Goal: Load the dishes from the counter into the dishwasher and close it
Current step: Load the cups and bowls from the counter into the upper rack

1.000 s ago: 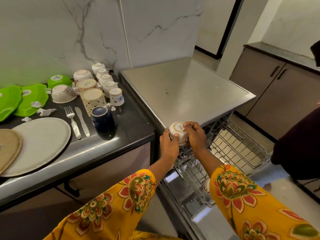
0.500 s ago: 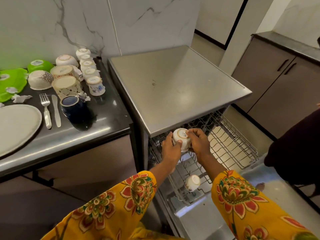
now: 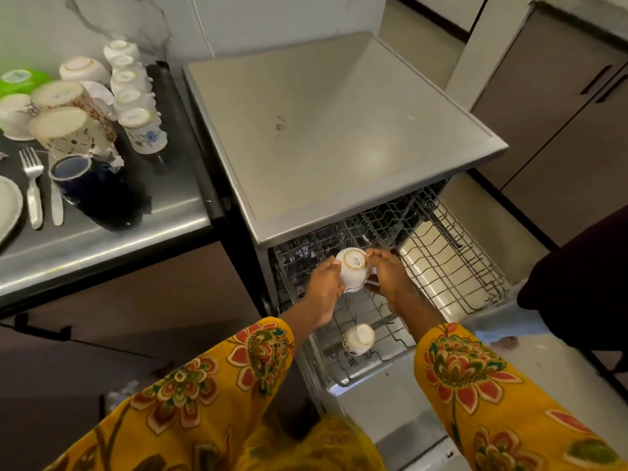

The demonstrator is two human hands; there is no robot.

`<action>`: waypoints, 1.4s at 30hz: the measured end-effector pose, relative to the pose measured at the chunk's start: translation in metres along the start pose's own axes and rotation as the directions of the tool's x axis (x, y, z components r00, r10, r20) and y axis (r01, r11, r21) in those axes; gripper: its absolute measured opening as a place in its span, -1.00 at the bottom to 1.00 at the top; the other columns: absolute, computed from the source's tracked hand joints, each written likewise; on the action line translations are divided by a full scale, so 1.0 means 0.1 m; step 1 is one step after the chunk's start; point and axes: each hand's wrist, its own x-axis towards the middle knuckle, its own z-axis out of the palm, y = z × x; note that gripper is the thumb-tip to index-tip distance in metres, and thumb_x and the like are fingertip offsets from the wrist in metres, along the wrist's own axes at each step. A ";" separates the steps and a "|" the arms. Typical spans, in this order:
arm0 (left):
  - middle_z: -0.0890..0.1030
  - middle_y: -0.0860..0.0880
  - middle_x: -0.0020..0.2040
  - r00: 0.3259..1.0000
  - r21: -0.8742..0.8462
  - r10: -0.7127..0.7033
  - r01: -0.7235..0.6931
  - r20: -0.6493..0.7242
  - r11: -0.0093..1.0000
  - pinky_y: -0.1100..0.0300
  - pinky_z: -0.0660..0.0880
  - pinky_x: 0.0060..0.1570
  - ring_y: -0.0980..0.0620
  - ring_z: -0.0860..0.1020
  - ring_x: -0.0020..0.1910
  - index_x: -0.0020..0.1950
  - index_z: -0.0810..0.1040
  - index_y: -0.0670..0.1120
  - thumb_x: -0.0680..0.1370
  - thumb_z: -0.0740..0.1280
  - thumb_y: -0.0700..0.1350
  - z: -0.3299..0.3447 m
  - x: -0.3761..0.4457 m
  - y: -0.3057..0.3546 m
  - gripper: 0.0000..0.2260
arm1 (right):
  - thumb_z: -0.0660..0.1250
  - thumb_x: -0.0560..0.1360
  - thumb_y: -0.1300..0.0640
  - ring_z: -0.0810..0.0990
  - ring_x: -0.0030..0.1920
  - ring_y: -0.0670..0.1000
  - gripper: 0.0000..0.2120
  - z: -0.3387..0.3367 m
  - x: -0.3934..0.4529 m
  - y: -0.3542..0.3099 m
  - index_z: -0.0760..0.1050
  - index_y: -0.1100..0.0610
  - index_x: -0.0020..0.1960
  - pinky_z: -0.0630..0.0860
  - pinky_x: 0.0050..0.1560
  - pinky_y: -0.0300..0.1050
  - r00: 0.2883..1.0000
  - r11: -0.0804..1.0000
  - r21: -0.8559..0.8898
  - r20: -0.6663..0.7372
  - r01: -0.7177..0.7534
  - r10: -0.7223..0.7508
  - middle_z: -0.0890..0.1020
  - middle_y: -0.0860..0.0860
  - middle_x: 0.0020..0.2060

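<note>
Cup: a white cup [image 3: 352, 269] held upside down over the pulled-out wire rack [image 3: 452, 266] of the dishwasher [image 3: 339, 137], base toward the camera and mouth down toward the rack, its axis tilted a little off upright.
Writing: a dark printed mark sits in the middle of the gold-ringed base (too small to read with confidence).
Left hand: the left hand [image 3: 323, 283] grips the cup's left side with curled fingers.
Right hand: the right hand [image 3: 387, 277] pinches the right side near the base, fingertips on the rim of the foot.
In the rack: 1 more cup [image 3: 358, 338], also inverted, stands nearer the front edge.
Counter: on the counter [image 3: 102, 239] to the left stand a row of 5 small inverted cups [image 3: 136, 93], 2 patterned tumblers [image 3: 68, 130], a dark blue mug [image 3: 85, 185], a fork [image 3: 32, 185] and a knife [image 3: 56, 205].
Obstruction: the dishwasher's steel top overhangs the rear of the rack.
</note>
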 end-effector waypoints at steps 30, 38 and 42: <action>0.50 -0.03 -0.14 0.881 -0.138 -0.394 0.370 -0.262 0.919 0.23 0.32 -0.29 0.08 0.39 -0.25 0.15 0.50 -0.02 0.63 0.16 -0.06 -0.14 1.04 -0.84 -0.83 | 0.24 0.54 0.24 0.51 -0.04 0.11 -0.75 0.00 0.98 0.99 0.51 0.06 0.19 0.44 -0.21 -0.13 0.910 0.911 -0.138 0.096 -0.389 0.403 0.58 0.23 0.16; 0.51 0.02 -0.14 0.871 -0.198 -0.431 0.392 -0.233 0.899 0.19 0.37 -0.17 0.10 0.43 -0.18 -0.07 0.49 0.00 0.63 0.17 -0.07 -0.12 1.09 -0.95 -0.85 | 0.28 0.53 0.26 0.48 -0.13 0.06 -0.62 -0.03 1.04 1.11 0.43 0.13 0.34 0.48 -0.18 -0.17 0.891 0.889 -0.170 0.098 -0.425 0.444 0.56 0.20 0.14; 0.54 -0.06 0.11 0.869 -0.176 -0.432 0.399 -0.240 0.900 0.12 0.44 0.02 0.04 0.48 0.02 0.12 0.51 -0.03 0.62 0.19 -0.01 -0.11 1.07 -0.97 -0.83 | 0.25 0.54 0.27 0.47 -0.15 0.02 -0.62 -0.04 1.01 1.14 0.43 0.12 0.35 0.52 -0.03 -0.07 0.888 0.888 -0.172 0.105 -0.426 0.447 0.55 0.17 0.10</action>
